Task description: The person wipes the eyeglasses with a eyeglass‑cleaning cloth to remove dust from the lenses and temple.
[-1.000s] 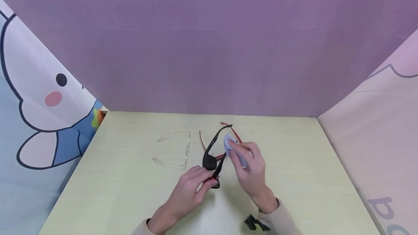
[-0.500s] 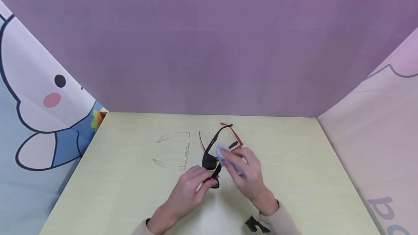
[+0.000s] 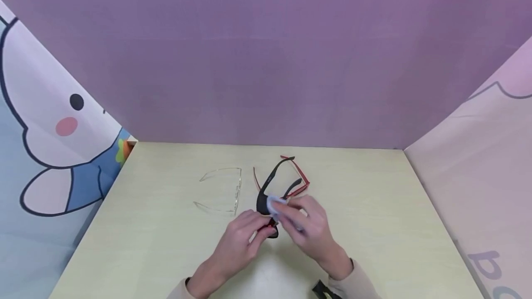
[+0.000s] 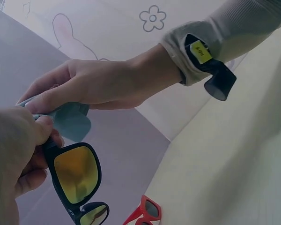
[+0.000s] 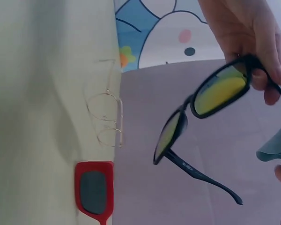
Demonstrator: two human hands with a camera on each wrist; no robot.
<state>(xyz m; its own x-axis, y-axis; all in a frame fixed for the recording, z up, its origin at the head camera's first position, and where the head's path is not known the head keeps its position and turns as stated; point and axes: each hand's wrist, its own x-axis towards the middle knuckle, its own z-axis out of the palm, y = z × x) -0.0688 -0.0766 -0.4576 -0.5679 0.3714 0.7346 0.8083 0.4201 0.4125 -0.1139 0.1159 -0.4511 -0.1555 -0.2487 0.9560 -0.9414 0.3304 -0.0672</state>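
Observation:
Black sunglasses (image 4: 77,172) with yellow mirrored lenses are held up above the table by my left hand (image 3: 243,239), whose fingers pinch the frame near one hinge. My right hand (image 3: 309,230) pinches a folded pale blue cloth (image 3: 275,205) between thumb and fingers. In the head view the cloth overlaps the sunglasses close to my left fingers; the left wrist view shows the cloth (image 4: 72,122) right at the left fingertips. Both temples of the sunglasses point away from me, and the far lens hangs free in the right wrist view.
Red-framed sunglasses (image 3: 305,182) lie on the table (image 3: 374,206) behind the black pair. Thin gold-rimmed glasses (image 3: 238,191) lie to their left with temples unfolded. A black strap-like piece (image 3: 322,290) is by the right sleeve. A purple backdrop (image 3: 266,59) stands behind the table.
My right hand has brought the cloth down and left along the near temple toward my left fingers, uncovering the temple's tip. The left hand and sunglasses have barely moved.

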